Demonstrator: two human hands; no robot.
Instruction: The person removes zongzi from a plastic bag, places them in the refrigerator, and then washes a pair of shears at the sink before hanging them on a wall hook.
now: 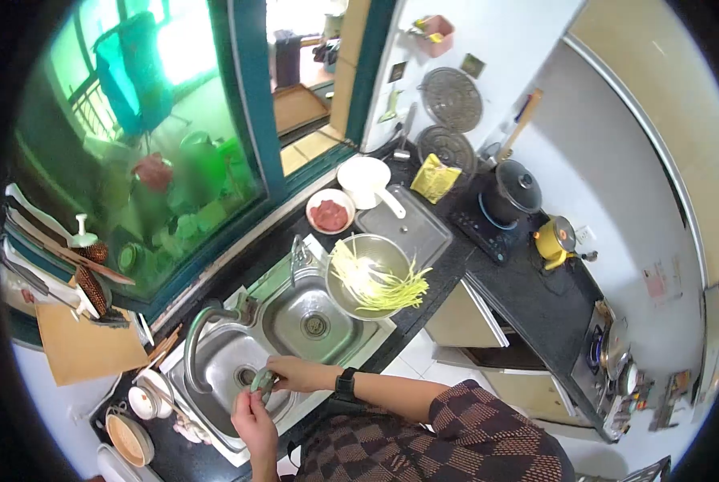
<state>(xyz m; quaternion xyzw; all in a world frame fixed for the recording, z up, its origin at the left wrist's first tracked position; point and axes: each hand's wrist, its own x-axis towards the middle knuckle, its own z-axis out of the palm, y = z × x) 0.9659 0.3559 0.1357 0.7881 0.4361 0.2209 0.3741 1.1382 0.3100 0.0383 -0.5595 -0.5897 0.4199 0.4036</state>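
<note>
Over the left sink basin [215, 353], my left hand [254, 422] and my right hand [297, 374] meet at the fingertips. Between them they pinch a small grey-green object [262, 382]; its kind is too small to make out. The fingers of both hands are closed around it and hide part of it. A curved faucet [192, 353] rises just left of the hands. To their upper right, a metal bowl [335, 301] holding yellow-green chive-like stalks [375, 281] rests at the edge of the right sink basin [283, 309].
Behind the metal bowl stand a bowl of raw meat [329, 214], a white pan [364, 173] and a grey tray [436, 229]. A dark pot [512, 193] sits on an induction cooker [480, 229], near a yellow kettle [554, 241]. A cabinet door [464, 317] hangs open at right.
</note>
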